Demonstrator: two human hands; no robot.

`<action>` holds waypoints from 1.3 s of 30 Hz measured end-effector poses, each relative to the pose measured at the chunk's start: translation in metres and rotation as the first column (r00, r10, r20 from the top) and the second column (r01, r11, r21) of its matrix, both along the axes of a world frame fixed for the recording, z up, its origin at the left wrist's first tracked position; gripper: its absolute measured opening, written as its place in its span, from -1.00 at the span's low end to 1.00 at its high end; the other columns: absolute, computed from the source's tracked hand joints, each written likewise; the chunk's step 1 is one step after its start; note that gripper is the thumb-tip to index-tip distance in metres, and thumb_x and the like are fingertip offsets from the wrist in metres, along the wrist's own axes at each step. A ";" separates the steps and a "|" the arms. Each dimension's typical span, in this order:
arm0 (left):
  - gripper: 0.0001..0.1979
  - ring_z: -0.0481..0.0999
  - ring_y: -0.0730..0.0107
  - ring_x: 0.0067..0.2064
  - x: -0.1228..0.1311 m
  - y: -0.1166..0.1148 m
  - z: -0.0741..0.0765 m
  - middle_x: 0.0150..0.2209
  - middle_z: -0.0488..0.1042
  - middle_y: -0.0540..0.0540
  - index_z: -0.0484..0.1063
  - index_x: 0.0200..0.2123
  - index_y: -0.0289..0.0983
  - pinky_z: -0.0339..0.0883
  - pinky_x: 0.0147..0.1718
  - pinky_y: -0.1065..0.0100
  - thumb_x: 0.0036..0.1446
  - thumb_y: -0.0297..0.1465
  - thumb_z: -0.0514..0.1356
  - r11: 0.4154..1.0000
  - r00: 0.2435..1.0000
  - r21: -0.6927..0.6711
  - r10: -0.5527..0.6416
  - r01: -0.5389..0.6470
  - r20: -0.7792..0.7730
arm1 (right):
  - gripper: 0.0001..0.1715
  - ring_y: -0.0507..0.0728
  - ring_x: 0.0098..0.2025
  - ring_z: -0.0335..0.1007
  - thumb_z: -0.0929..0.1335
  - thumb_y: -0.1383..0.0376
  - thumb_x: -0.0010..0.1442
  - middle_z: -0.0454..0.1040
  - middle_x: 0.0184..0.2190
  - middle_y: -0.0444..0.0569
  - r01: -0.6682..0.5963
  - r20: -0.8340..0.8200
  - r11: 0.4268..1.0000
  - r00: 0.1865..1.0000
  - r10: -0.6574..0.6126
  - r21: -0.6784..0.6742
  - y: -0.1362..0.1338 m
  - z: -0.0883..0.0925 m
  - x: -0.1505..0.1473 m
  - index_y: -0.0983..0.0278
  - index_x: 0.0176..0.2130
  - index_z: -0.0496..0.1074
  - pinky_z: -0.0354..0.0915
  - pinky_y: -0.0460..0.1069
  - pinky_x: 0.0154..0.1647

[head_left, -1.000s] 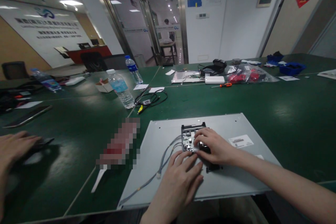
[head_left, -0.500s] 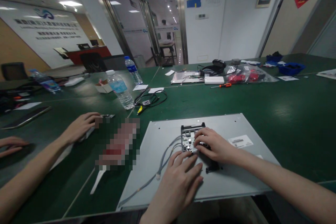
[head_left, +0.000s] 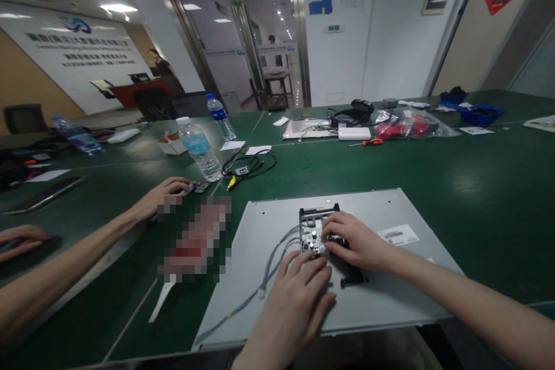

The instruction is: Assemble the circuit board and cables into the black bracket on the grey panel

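A flat grey metal panel [head_left: 381, 300] lies on the table in front of me. On it sits a small circuit board [head_left: 311, 237] in a black bracket [head_left: 352, 280], with grey cables [head_left: 274, 266] running off to the lower left. My right hand [head_left: 358, 241] grips the board's right side, its fingers curled and partly hiding the bracket. My left hand [head_left: 303, 286] is stretched out, palm down, its fingertips at the board's lower edge. What lies under those fingertips is hidden.
A co-worker's hand [head_left: 171, 191] reaches small items left of the panel; another hand [head_left: 26, 237] rests at far left. Water bottles [head_left: 199, 147], a cable coil [head_left: 260, 165], an orange screwdriver [head_left: 370, 143], a plastic bag [head_left: 411, 122] and blue trays [head_left: 481, 113] stand farther back.
The co-worker's hand has moved forward and right toward the bottle. My hands stay at the board with barely any shift. A person now shows near the far desk.
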State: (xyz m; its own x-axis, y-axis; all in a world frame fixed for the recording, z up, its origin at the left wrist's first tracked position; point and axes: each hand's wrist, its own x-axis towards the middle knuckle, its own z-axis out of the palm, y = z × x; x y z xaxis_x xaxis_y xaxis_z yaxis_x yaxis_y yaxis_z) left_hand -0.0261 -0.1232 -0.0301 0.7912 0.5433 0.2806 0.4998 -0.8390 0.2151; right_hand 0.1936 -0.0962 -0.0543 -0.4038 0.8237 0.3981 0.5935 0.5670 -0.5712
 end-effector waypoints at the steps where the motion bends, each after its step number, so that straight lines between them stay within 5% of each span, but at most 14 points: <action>1: -0.72 0.37 0.11 0.11 0.000 0.000 0.000 0.03 0.48 -0.10 0.43 0.02 -0.16 0.16 0.16 -0.04 0.25 -0.33 0.15 1.000 1.000 0.002 0.005 -0.005 -0.003 | -0.86 0.18 -0.04 0.32 0.35 0.40 0.22 0.44 -0.14 0.01 -0.002 0.000 1.000 1.000 0.002 0.003 0.000 0.000 0.000 0.24 -0.17 0.42 0.24 0.13 0.04; 39: -0.72 0.37 0.11 0.12 0.001 0.002 -0.003 0.03 0.47 -0.09 0.40 0.04 -0.15 0.16 0.16 -0.05 0.27 -0.31 0.14 1.000 0.999 0.012 0.001 0.000 -0.038 | -0.74 0.20 0.01 0.32 0.41 0.35 0.15 0.47 -0.07 0.02 0.007 0.087 0.997 0.996 -0.013 0.076 -0.004 0.004 -0.002 0.22 -0.11 0.49 0.23 0.18 0.10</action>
State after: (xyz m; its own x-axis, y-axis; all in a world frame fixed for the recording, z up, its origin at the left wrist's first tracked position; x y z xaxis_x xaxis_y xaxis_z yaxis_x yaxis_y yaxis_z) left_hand -0.0248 -0.1215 -0.0335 0.8013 0.5404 0.2567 0.5079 -0.8412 0.1855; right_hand 0.1911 -0.1002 -0.0506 -0.4315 0.7969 0.4228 0.6450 0.6002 -0.4730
